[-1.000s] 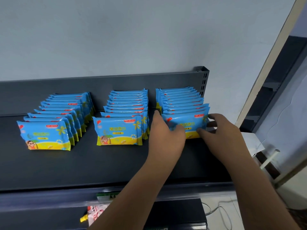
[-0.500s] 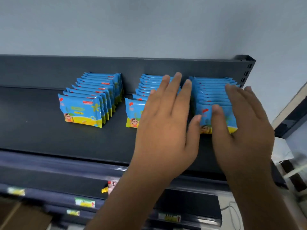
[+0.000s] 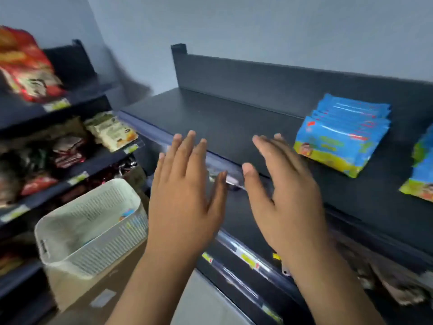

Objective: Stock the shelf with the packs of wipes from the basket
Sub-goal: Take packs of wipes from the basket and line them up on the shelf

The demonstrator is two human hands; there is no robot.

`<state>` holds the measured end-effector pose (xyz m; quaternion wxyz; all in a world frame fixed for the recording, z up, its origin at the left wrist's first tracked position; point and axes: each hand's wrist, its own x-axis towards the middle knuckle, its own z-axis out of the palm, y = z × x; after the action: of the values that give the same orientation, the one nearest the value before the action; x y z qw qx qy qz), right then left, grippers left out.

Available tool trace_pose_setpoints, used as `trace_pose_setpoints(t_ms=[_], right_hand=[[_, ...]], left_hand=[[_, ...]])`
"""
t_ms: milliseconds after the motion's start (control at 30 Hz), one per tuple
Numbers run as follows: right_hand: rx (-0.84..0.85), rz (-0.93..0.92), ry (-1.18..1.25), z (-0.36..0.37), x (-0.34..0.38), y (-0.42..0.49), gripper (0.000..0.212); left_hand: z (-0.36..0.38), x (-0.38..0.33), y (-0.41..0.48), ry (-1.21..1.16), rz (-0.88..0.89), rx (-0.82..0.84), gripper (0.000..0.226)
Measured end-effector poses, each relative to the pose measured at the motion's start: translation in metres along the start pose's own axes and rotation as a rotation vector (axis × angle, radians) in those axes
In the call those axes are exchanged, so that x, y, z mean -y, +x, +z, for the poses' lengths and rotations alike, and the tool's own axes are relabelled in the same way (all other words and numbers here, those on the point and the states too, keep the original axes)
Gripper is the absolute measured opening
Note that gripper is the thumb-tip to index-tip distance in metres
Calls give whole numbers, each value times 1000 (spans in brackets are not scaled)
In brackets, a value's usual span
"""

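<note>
Head view: left hand (image 3: pixel 185 195) and right hand (image 3: pixel 288 198) hover spread flat and empty at the shelf (image 3: pixel 222 118) edge. Packs of wipes (image 3: pixel 339 134) stand rowed at 3 o'clock, and the basket (image 3: pixel 98 252) sits at 8 o'clock. A hasty right-hand swing could topple that row, and a rough grab could tip the basket.

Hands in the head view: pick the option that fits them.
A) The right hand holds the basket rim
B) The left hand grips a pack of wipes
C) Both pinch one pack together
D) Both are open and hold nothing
D: the left hand and the right hand both show straight, spread fingers in front of the shelf, with no pack in either. The basket sits apart at lower left.
</note>
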<state>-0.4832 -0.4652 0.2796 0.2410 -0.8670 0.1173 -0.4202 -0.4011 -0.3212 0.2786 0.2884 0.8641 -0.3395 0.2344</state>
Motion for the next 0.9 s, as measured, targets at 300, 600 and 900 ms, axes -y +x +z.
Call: trace_pose_setpoints(t_ms=[300,600,900], right_hand=[[390,-164,206,197,96,13,46],[726,-227,261,399,121,53,37],[1098,129,192,583,118,59,29]], left_hand=[[-51,191,-36,210,-394,-6,55],[-34,392,-27,176,-807,38,47],[37,556,-27,50,-1094,290,38]])
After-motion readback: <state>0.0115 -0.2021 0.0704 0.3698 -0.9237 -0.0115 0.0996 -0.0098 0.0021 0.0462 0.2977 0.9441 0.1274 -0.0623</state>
